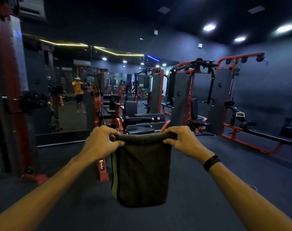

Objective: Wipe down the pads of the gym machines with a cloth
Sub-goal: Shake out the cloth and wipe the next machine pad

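1. You held a dark, folded fabric cloth with a yellow-green edge [142, 170] in the lower middle of the frame, hanging down from its rolled top edge above the dark gym floor [208, 205].
2. Your left hand [101, 142] sat at the cloth's upper left corner; its grip was clenched on the cloth, thumb and curled fingers pinching the rolled edge.
3. Your right hand [180, 140] sat at the upper right corner; its grip also grasped the cloth, fingers curled over the top edge.
4. A black band [211, 162] circled your right wrist.
5. Both your arms reached in from the bottom corners of the frame, the cloth stretched between the two hands.
6. Behind the cloth, in the middle of the frame, stood a red-framed gym machine with black padded seats [133, 112].
7. In the right half of the frame stood a red-framed cable machine with grey weight-stack covers [222, 97].
8. On the left of the frame a large wall mirror [70, 90] showed a person in an orange shirt [78, 90].
9. White ceiling lights [209, 27] glowed in the upper right of the frame.
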`<action>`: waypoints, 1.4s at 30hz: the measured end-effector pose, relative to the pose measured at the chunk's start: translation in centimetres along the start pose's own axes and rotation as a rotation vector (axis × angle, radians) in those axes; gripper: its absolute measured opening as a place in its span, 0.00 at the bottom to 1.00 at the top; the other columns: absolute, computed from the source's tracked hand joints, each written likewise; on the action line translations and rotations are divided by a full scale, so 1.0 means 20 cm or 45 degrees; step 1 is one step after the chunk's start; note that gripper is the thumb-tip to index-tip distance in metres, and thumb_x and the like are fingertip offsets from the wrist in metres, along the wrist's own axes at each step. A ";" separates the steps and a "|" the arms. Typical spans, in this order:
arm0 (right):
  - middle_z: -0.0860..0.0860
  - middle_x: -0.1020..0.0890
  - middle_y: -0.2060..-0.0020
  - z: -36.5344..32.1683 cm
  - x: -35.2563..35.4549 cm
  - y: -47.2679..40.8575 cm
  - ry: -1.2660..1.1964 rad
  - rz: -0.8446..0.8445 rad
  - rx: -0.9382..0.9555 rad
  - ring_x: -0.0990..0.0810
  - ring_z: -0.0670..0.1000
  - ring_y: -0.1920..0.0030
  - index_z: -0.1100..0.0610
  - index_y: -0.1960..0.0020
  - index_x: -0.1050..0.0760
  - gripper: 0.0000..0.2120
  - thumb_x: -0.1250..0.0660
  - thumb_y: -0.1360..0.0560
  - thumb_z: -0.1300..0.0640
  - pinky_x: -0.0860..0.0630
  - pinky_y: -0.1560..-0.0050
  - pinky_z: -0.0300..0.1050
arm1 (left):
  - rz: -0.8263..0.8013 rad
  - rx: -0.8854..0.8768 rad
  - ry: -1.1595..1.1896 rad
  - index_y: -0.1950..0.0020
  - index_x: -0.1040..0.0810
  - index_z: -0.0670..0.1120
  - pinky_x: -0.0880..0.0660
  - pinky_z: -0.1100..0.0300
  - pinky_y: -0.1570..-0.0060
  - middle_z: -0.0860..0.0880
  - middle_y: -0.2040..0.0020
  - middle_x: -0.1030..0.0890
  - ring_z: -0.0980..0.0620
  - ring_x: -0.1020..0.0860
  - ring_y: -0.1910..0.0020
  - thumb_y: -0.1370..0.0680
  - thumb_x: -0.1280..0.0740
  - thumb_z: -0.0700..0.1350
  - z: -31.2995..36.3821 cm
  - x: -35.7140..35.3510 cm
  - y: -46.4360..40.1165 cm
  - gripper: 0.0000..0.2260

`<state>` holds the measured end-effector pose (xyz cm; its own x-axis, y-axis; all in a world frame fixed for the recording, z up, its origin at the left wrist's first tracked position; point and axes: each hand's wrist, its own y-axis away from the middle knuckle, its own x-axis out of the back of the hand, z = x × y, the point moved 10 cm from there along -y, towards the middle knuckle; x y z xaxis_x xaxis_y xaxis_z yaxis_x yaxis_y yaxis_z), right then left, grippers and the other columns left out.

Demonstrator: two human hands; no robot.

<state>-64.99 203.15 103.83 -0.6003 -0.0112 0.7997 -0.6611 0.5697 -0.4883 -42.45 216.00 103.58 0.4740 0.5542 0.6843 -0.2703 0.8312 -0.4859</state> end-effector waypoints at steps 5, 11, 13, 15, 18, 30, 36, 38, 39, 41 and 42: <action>0.46 0.18 0.50 0.40 -0.19 -0.56 -0.038 -0.031 -0.003 0.19 0.44 0.51 0.52 0.43 0.20 0.09 0.29 0.23 0.57 0.19 0.46 0.49 | -0.116 -0.007 -0.077 0.51 0.17 0.57 0.20 0.52 0.52 0.57 0.56 0.19 0.58 0.21 0.54 0.27 0.23 0.49 -0.27 -0.23 -0.64 0.07; 0.43 0.19 0.53 0.74 -0.39 -1.21 -0.022 -0.062 -0.005 0.21 0.42 0.52 0.52 0.44 0.20 0.08 0.28 0.23 0.59 0.21 0.47 0.43 | -0.114 0.007 -0.184 0.51 0.18 0.60 0.28 0.61 0.61 0.61 0.59 0.22 0.62 0.24 0.57 0.26 0.24 0.52 -0.59 -0.39 -1.23 0.06; 0.43 0.19 0.53 0.84 -0.52 -1.43 -0.024 -0.108 0.003 0.20 0.42 0.51 0.50 0.44 0.20 0.08 0.29 0.23 0.59 0.21 0.48 0.41 | -0.120 0.023 -0.185 0.51 0.18 0.59 0.30 0.64 0.63 0.61 0.58 0.22 0.63 0.24 0.58 0.26 0.24 0.51 -0.75 -0.45 -1.42 0.06; 0.43 0.20 0.53 0.95 -0.66 -1.64 -0.031 -0.134 0.008 0.20 0.42 0.51 0.49 0.44 0.21 0.08 0.29 0.22 0.58 0.21 0.48 0.41 | -0.139 0.050 -0.162 0.51 0.18 0.59 0.30 0.65 0.63 0.61 0.58 0.21 0.64 0.24 0.57 0.26 0.25 0.51 -0.91 -0.50 -1.60 0.06; 0.43 0.20 0.51 1.09 -0.83 -1.88 -0.019 -0.171 0.004 0.21 0.42 0.50 0.49 0.44 0.21 0.08 0.30 0.22 0.57 0.22 0.47 0.41 | -0.195 0.055 -0.162 0.54 0.22 0.62 0.30 0.66 0.63 0.59 0.57 0.21 0.63 0.24 0.57 0.25 0.25 0.51 -1.12 -0.60 -1.84 0.07; 0.45 0.21 0.49 1.79 -1.20 -2.82 0.010 -0.174 -0.169 0.20 0.44 0.47 0.50 0.43 0.21 0.08 0.30 0.22 0.57 0.19 0.44 0.47 | -0.366 0.002 -0.130 0.56 0.21 0.59 0.25 0.62 0.59 0.57 0.57 0.20 0.61 0.22 0.57 0.27 0.25 0.53 -1.68 -1.00 -2.97 0.06; 0.42 0.22 0.51 2.17 -1.25 -3.02 0.048 -0.132 -0.221 0.21 0.41 0.50 0.39 0.49 0.25 0.13 0.30 0.22 0.58 0.21 0.47 0.43 | -0.361 -0.024 -0.111 0.53 0.16 0.54 0.34 0.68 0.66 0.58 0.62 0.21 0.63 0.24 0.62 0.28 0.23 0.53 -1.76 -1.31 -3.36 0.07; 0.41 0.22 0.52 2.30 -1.25 -3.07 0.066 -0.120 -0.227 0.22 0.38 0.51 0.34 0.52 0.29 0.18 0.30 0.22 0.59 0.23 0.51 0.39 | -0.366 -0.031 -0.098 0.54 0.16 0.54 0.36 0.69 0.67 0.57 0.63 0.20 0.63 0.24 0.63 0.28 0.23 0.52 -1.76 -1.43 -3.47 0.06; 0.40 0.23 0.53 2.37 -1.25 -3.09 0.066 -0.117 -0.232 0.22 0.38 0.52 0.33 0.52 0.30 0.20 0.30 0.22 0.59 0.23 0.51 0.39 | -0.377 -0.035 -0.088 0.55 0.16 0.54 0.36 0.69 0.67 0.57 0.63 0.20 0.62 0.23 0.63 0.28 0.24 0.52 -1.75 -1.49 -3.53 0.05; 0.41 0.23 0.53 2.52 -1.25 -3.15 0.050 -0.113 -0.236 0.21 0.40 0.52 0.33 0.53 0.30 0.20 0.30 0.22 0.59 0.22 0.51 0.40 | -0.387 -0.032 -0.081 0.56 0.16 0.54 0.34 0.68 0.67 0.56 0.63 0.20 0.61 0.23 0.62 0.28 0.24 0.52 -1.75 -1.62 -3.65 0.05; 0.42 0.22 0.53 2.59 -1.25 -3.18 0.042 -0.115 -0.229 0.21 0.40 0.53 0.34 0.53 0.30 0.19 0.30 0.22 0.59 0.22 0.50 0.41 | -0.380 -0.021 -0.087 0.58 0.16 0.54 0.34 0.67 0.67 0.56 0.64 0.20 0.61 0.22 0.63 0.28 0.24 0.52 -1.75 -1.68 -3.71 0.04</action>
<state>-31.19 124.56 96.74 -0.5250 -0.0435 0.8500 -0.6189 0.7050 -0.3463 -9.04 134.14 97.60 0.4727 0.2875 0.8330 -0.1135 0.9573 -0.2660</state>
